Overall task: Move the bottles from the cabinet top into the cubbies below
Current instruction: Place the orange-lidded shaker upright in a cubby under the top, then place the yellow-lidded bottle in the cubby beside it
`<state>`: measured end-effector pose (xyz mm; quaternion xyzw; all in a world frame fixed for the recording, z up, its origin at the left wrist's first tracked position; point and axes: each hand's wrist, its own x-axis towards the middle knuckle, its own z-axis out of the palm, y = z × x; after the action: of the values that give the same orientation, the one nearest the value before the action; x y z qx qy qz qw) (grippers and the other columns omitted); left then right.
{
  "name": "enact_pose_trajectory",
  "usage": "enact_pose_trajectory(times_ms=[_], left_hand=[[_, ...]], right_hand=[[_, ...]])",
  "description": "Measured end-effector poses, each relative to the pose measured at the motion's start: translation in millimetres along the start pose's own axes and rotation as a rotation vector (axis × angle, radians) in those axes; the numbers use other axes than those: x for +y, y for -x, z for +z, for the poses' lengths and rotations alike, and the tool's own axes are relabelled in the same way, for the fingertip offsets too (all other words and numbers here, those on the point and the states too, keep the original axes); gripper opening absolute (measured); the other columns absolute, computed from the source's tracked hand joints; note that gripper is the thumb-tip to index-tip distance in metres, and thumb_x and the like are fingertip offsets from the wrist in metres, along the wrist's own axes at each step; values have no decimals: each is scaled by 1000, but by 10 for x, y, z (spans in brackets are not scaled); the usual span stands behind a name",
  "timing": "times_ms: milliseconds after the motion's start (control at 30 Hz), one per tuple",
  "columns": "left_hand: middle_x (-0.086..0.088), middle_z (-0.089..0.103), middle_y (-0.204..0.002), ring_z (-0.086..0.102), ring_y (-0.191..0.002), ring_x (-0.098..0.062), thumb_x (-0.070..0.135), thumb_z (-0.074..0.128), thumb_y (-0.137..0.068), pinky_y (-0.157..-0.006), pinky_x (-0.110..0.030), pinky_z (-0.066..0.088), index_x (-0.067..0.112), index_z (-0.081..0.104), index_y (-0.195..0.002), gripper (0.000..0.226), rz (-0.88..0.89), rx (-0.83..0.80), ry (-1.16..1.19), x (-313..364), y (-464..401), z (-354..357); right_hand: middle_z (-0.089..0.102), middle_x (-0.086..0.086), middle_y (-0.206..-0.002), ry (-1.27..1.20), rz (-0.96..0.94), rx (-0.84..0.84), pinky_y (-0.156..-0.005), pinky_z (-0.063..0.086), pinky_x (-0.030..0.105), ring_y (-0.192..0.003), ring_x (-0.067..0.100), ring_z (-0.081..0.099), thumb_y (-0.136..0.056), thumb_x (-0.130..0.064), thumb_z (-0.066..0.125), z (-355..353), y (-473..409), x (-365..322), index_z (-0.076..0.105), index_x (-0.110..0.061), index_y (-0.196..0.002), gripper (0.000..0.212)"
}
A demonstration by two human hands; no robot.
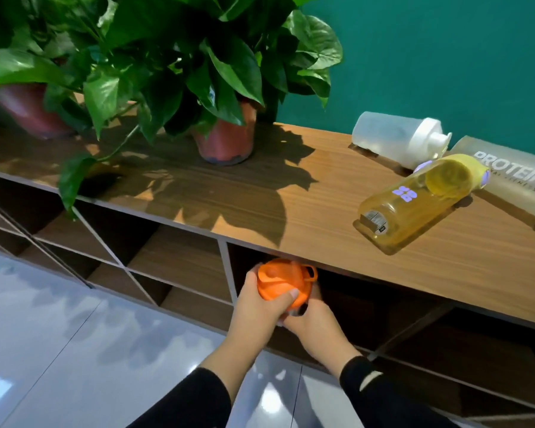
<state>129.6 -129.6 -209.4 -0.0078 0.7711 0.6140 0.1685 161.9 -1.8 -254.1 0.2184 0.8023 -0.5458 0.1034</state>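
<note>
Below the front edge of the cabinet top (291, 196), at the mouth of a cubby (368, 304), I hold the orange-lidded bottle (283, 281) with both hands. My left hand (260, 307) wraps the lid from the left, thumb pressed across its near side; my right hand (312, 322) closes on the body beneath, most of which is hidden behind my fingers. The bottle tilts with its lid toward me and sits just outside the dark opening, right of the cubby divider (230, 270).

On the cabinet top, far to the right, three bottles lie on their sides: the yellow bottle (411, 208) nearest, the white pump bottle (399, 139) against the green wall, and the frosted protein shaker (513, 177) at the right edge. Two potted plants (226, 134) stand to the left.

I judge this as the placing step for the first bottle. The next move calls for pushing it deeper into the cubby, setting it down steadily, then letting go with both hands before reaching up for the yellow bottle.
</note>
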Motion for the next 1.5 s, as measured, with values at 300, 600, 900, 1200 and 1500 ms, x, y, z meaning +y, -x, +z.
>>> enact_pose_trajectory(times_ms=[300, 600, 900, 1200, 1500], left_hand=[[0, 55, -128, 57, -113, -23, 31, 80, -80, -86, -33, 52, 30, 31, -146, 82, -78, 28, -27, -281, -384, -12], [-5, 53, -137, 55, -119, -27, 31, 78, -84, -97, -42, 51, 29, 26, -152, 86, -111, 32, -47, -278, -416, 35], [1, 73, -99, 70, -93, -16, 38, 59, -96, -86, -39, 59, 17, 62, -125, 35, -210, 157, -130, -70, 181, 48], [16, 60, -111, 54, -105, 1, 48, 53, -91, -88, -17, 45, 29, 62, -120, 35, 783, 106, -569, 1383, 595, 534], [-4, 64, -105, 64, -93, -26, 70, 67, -74, -77, -43, 57, 26, 44, -128, 74, 510, -8, -1199, 2065, -246, 1388]], right_hand=[[67, 8, -126, 282, 112, -92, -76, 44, 25, -112, 25, 66, -87, -46, 63, 124, -314, 34, 50, -12, -140, 65], [63, 4, -132, 283, 22, -31, -89, 52, 32, -113, 22, 64, -88, -45, 65, 140, -342, 138, 25, -28, -152, 78], [72, -18, -84, 218, -455, 202, -73, 51, 14, -84, 2, 68, -96, -33, 56, -469, 885, -143, 76, -29, -99, 20], [62, -16, -125, 263, -426, 534, -93, 40, 15, -119, 3, 55, -98, -34, 54, -2102, 879, -601, 60, -29, -127, 30], [61, -7, -136, 343, -247, 558, -101, 48, 36, -128, 15, 54, -98, -57, 39, -2166, 730, -521, 50, -31, -141, 52]])
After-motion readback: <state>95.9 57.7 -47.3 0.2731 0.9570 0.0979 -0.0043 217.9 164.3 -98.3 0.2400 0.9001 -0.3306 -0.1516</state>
